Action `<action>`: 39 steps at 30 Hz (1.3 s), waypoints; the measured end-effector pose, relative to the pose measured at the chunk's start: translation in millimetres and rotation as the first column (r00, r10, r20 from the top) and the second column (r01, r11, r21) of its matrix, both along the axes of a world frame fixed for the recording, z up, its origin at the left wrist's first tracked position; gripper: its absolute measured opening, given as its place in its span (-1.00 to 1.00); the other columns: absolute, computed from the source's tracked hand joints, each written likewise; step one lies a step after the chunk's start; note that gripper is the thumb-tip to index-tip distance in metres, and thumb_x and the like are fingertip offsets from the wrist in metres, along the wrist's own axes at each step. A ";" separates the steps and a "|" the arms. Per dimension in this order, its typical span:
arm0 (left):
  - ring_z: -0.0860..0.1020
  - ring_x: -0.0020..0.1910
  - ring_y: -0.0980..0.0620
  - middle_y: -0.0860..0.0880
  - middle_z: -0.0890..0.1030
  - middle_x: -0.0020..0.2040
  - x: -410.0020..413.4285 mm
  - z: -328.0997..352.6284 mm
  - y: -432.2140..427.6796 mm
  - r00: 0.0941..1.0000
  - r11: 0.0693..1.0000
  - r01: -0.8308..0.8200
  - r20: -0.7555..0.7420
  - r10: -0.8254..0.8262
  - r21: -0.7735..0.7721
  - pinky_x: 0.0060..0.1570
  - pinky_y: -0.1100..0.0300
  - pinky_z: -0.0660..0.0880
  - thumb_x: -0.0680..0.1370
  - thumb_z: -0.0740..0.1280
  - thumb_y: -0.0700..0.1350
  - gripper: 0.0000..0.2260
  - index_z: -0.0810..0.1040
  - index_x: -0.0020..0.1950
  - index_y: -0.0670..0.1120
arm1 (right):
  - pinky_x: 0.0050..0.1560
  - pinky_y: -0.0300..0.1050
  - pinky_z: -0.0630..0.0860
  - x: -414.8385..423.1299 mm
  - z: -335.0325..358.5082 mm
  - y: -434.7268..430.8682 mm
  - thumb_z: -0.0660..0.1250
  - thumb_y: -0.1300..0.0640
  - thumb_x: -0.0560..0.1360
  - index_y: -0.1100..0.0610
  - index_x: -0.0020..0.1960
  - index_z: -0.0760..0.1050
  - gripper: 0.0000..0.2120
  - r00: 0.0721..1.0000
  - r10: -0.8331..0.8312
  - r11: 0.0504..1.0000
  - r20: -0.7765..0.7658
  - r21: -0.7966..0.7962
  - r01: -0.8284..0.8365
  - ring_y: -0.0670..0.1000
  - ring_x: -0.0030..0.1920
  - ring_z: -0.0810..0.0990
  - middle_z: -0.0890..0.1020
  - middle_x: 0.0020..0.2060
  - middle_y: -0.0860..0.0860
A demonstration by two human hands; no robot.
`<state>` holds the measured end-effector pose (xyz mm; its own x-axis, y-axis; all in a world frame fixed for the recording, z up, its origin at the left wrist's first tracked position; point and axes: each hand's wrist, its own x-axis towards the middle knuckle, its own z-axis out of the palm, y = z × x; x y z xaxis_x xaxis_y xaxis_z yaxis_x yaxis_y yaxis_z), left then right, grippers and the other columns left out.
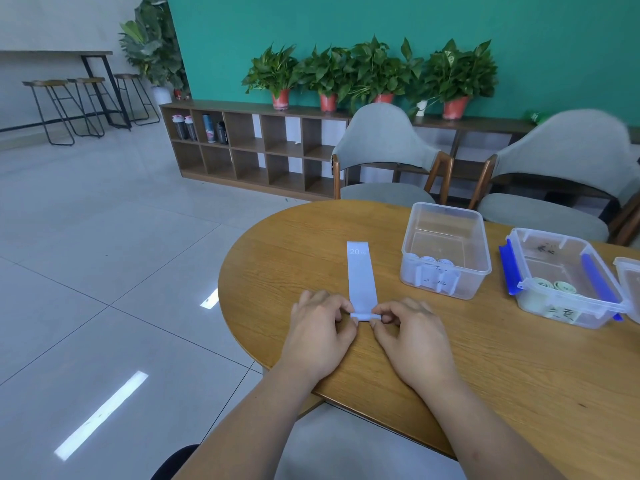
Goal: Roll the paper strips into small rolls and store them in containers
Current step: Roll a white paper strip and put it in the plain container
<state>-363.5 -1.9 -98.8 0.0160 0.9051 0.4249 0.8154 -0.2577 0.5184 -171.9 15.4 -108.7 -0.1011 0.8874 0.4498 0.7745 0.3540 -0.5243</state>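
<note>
A pale lilac paper strip [361, 275] marked "20" lies flat on the wooden table [485, 358], running away from me. Its near end is curled into a small roll. My left hand [320, 336] pinches the roll's left end and my right hand [412, 337] pinches its right end. To the right stands a clear plastic container [446, 249] holding two white rolls. Farther right, a clear container with blue clips [568, 275] holds pale green rolls.
A third clear container [628, 289] is cut off at the right edge. Two grey chairs [384, 157] stand behind the table. The table's rounded edge lies just left of my hands, with tiled floor [104, 271] beyond.
</note>
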 end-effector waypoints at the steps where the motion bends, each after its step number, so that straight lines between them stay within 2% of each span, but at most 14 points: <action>1: 0.39 0.02 0.10 0.21 0.47 -0.14 -0.1 -0.5 0.1 1.000 1.000 0.003 -0.008 -0.003 -0.003 0.11 0.04 0.42 0.58 0.40 0.07 -0.89 0.61 0.09 0.17 | 0.03 0.05 0.56 0.1 -0.6 0.4 0.49 -0.03 0.51 -0.16 0.05 0.66 -0.87 1.000 0.002 1.000 0.004 -0.002 -0.002 -0.11 -0.02 0.51 0.55 -0.20 -0.28; 15: 0.39 0.05 0.13 0.21 0.49 -0.11 -0.4 -1.3 2.0 1.000 0.999 -0.005 -0.020 0.004 -0.031 0.15 0.08 0.38 0.62 0.34 0.11 -0.89 0.61 0.10 0.16 | 0.04 0.05 0.53 1.2 1.1 0.9 0.46 -0.06 0.56 -0.18 -0.02 0.65 -0.98 1.000 0.011 1.000 -0.001 -0.014 -0.011 -0.11 -0.04 0.49 0.55 -0.21 -0.28; 27: 0.38 0.03 0.13 0.21 0.47 -0.13 -0.9 0.4 0.0 1.000 1.000 0.014 0.004 -0.014 -0.018 0.14 0.09 0.39 0.60 0.41 0.07 -0.86 0.59 0.15 0.20 | 0.04 0.04 0.55 0.2 -1.9 2.9 0.47 -0.05 0.54 -0.16 0.05 0.70 -0.90 1.000 -0.011 1.000 -0.004 0.008 0.011 -0.11 -0.02 0.52 0.55 -0.17 -0.26; 32: 0.39 0.01 0.11 0.21 0.46 -0.14 -0.2 0.5 0.8 1.000 1.000 0.002 -0.002 -0.002 -0.007 0.12 0.08 0.40 0.63 0.39 0.06 -0.90 0.62 0.14 0.17 | 0.03 0.04 0.55 0.1 -2.8 2.7 0.47 -0.07 0.54 -0.13 0.14 0.70 -0.82 0.997 -0.008 1.000 0.071 0.014 0.007 -0.07 0.00 0.52 0.54 -0.14 -0.24; 39: 0.40 0.02 0.10 0.20 0.50 -0.12 -0.6 0.2 1.2 1.000 1.000 0.004 0.009 -0.004 -0.009 0.13 0.06 0.40 0.64 0.36 0.07 -0.92 0.63 0.09 0.16 | -0.01 0.01 0.53 -1.1 -3.1 0.7 0.44 -0.08 0.56 -0.14 0.12 0.71 -0.84 0.996 -0.019 0.999 0.089 0.037 0.015 -0.05 -0.03 0.52 0.53 -0.17 -0.20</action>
<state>-364.1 -0.7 -98.7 0.0155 0.9090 0.4165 0.8098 -0.2557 0.5280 -173.0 16.1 -111.8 -0.1271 0.8727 0.4715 0.8236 0.3578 -0.4401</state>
